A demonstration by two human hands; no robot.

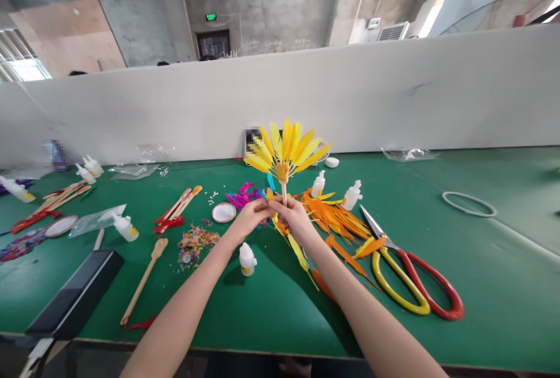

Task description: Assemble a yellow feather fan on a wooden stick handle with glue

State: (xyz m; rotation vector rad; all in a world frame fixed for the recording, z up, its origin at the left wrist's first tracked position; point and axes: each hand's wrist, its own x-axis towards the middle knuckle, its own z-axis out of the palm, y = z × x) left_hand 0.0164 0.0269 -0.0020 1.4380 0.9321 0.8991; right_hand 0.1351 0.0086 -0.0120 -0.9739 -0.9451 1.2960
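A fan of yellow feathers (286, 142) stands upright on a pale wooden stick (284, 192), raised in front of me above the table. Wrapped round the lower part of that stick are the fingers of my right hand (294, 216). My left hand (252, 216) is closed beside it, its fingertips pinched together against the right fingers. An orange-yellow feather tip shows just above the left fingertips; whether they hold it or it lies behind, I cannot tell. Orange feathers (335, 214) and magenta feathers (245, 197) lie on the table behind and beside my hands.
Large scissors (411, 273) with yellow and red handles lie to the right. A glue bottle (247, 259) stands near my left forearm. Leftward are confetti (196, 242), a wooden spoon (144, 282) and a black box (76, 293). A white partition (196, 109) borders the green table (481, 284).
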